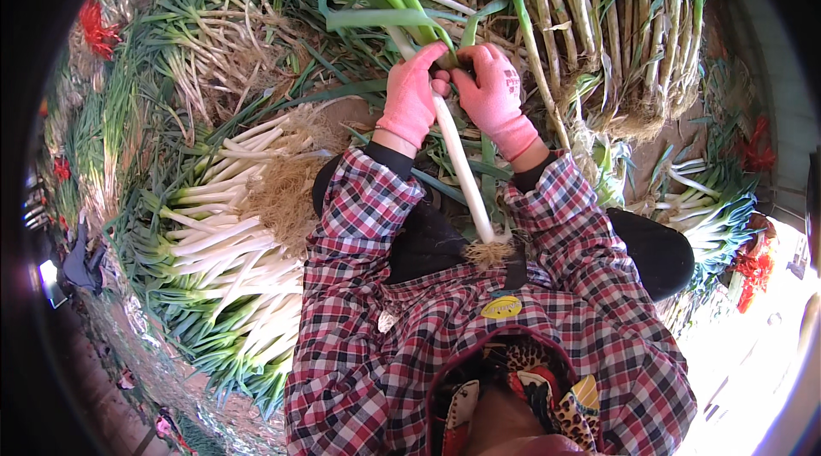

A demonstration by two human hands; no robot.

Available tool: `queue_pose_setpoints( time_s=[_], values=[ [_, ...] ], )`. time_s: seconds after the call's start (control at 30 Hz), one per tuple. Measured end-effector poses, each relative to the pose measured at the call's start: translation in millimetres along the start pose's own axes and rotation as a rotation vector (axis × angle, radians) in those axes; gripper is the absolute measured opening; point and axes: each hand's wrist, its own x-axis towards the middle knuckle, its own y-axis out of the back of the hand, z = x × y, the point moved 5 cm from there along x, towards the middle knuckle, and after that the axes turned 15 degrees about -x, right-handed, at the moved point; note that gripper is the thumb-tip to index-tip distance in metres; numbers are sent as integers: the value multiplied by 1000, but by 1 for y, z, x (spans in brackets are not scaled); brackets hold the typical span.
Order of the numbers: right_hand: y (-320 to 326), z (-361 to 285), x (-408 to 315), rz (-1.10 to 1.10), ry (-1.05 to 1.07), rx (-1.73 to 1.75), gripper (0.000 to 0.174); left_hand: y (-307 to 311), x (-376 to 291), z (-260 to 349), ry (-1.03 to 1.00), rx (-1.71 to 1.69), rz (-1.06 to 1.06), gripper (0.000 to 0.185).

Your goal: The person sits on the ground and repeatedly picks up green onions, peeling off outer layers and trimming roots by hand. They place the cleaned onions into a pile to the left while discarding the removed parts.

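My left hand (414, 90), in a pink work glove, grips a large green onion (459, 157) where its white shaft turns green. The onion slants across my lap; its root tuft (489, 254) hangs near my waist and its green leaves run up past the top edge. My right hand (492, 93), gloved alike, pinches a leaf (454, 53) at the same spot, its fingertips close against the left ones. A folded leaf (378, 19) crosses the stalk just above both hands. What lies between the fingertips is partly hidden.
To my left lies a big pile of white-stemmed green onions (224, 250), roots toward me. Rooted, uncleaned stalks (628, 39) lean at the upper right. Thinner onions (218, 52) lie at the upper left. A smaller bundle (699, 206) and red ties (753, 270) are at right.
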Motion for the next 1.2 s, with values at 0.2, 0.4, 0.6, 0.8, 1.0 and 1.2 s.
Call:
queue_pose_setpoints(
  time_s=[0.2, 0.4, 0.6, 0.8, 1.0, 1.2],
  values=[
    [-15, 21, -34, -329, -582, 965, 10, -4, -3, 7, -72, 218, 84, 20],
    [0, 42, -55, -173, -706, 1776, 19, -11, -7, 14, -63, 84, -74, 22],
    [50, 26, -34, -253, -186, 1431, 20, -11, -6, 33, -87, -91, -168, 22],
    [99, 26, -42, -1105, -63, 422, 16, -10, -15, 63, -329, -119, -154, 26],
    [122, 174, -147, -1218, -325, 13, 25, -6, -39, 113, -536, -150, -272, 32],
    [198, 298, -215, -1314, -435, -905, 34, 8, -69, 172, -420, -387, -484, 44]
  ],
)
